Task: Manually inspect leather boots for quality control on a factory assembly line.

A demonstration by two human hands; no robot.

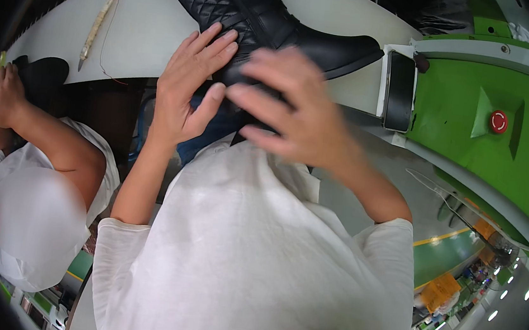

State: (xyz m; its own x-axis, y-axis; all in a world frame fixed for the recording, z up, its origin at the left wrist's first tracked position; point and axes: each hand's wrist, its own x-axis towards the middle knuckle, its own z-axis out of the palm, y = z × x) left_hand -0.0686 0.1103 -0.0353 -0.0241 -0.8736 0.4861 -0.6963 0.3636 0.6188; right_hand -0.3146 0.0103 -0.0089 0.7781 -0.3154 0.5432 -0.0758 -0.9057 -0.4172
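Note:
A tall black boot (327,47) with a quilted shaft and a strap lies on its side on the white work surface, its toe pointing right. My left hand (182,90) is open, the fingers stretched out and the tips at the boot's ankle and heel area. Over the heel side of the boot, my right hand (305,108) is blurred by motion, with its fingers spread and nothing seen in them. Whether the right fingers touch the boot cannot be told. Between and below my hands, a dark area is partly hidden.
A thin blade tool (95,34) with a wrapped handle and a red string lies on the white surface (145,13). At right stand a black rectangular object (400,92) and a green machine (456,94) with a red button (498,122). A co-worker (42,220) handles a black piece at left.

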